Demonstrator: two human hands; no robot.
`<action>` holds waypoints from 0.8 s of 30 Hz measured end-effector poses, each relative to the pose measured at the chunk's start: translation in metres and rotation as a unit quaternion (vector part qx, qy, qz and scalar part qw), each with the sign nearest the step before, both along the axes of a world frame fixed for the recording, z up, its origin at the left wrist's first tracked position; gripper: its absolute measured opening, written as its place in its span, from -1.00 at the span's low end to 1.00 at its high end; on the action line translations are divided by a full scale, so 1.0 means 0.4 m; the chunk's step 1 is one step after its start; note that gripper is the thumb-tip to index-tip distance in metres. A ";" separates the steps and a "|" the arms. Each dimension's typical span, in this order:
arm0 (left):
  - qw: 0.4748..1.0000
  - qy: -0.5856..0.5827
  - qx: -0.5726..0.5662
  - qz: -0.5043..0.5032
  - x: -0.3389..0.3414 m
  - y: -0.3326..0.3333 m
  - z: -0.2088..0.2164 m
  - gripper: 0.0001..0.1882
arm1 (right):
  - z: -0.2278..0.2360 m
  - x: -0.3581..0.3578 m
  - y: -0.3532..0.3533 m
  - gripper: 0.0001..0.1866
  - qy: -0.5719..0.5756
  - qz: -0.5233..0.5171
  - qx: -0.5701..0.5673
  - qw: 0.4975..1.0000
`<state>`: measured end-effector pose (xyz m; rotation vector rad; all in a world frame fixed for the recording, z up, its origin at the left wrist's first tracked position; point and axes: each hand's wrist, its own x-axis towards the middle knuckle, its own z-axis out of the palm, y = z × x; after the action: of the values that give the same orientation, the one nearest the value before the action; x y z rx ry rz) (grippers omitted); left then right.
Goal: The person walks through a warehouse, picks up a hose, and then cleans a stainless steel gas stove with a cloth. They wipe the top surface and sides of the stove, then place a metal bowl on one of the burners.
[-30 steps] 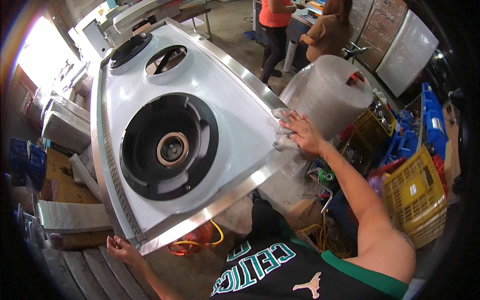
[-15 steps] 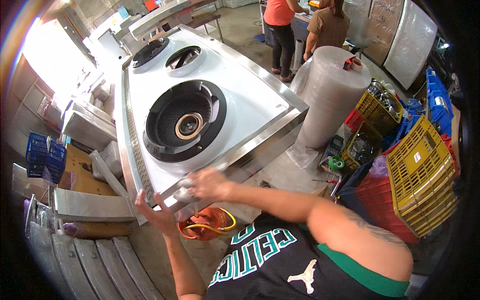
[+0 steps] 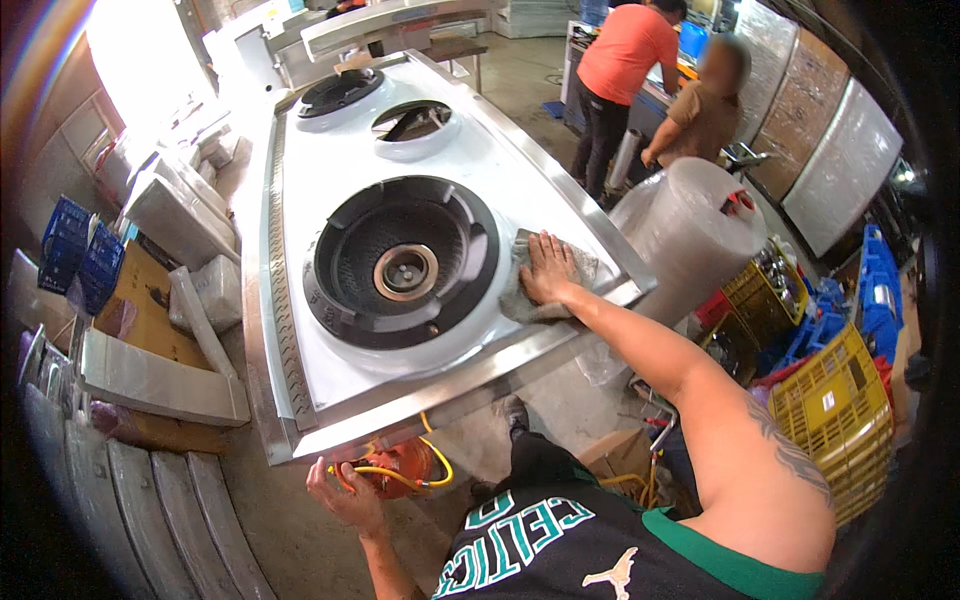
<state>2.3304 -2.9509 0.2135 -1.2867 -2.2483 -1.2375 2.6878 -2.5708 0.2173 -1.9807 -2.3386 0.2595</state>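
Big steel stove top (image 3: 330, 250) fills the frame, tilted, white protective film over most of the deck. Three burner wells run along it: big black ring (image 3: 405, 270) nearest, open hole (image 3: 415, 125) mid, another black burner (image 3: 340, 92) at the far end.

Right hand (image 3: 548, 268) lies flat, fingers spread, pressing a grey rag (image 3: 540, 290) onto the deck just right of the big ring, near the front right corner. Not pinching it, palm-down pressure only. The rag sits on the stove's surface, touching the ring's outer rim.

Left hand (image 3: 345, 492) is under the front left corner, fingers curled loosely around the yellow hose (image 3: 410, 475) at the orange gas fitting (image 3: 395, 465). Can't tell if it's really gripping or just steadying.

Progress, my read: wiping is partway. The deck looks clean around the near ring; the strip under the rag is in work. The far end and perforated left rail (image 3: 280, 300) show no sign either way, glare too strong. Film is not peeled.

Around: roll of bubble wrap (image 3: 685, 235) right of the stove, yellow crates (image 3: 825, 420) lower right, wrapped steel parts (image 3: 160, 375) left, two other people (image 3: 660, 90) at a bench behind.
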 end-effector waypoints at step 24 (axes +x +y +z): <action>0.983 0.024 -0.089 0.162 -0.048 0.280 0.092 -0.61 | -0.034 -0.229 0.937 -0.48 0.041 0.222 0.143 0.964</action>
<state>2.3110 -2.8388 0.2501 -0.9415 -2.4545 -0.8975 2.5964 -2.1959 0.2035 -1.2839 -2.5646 0.0191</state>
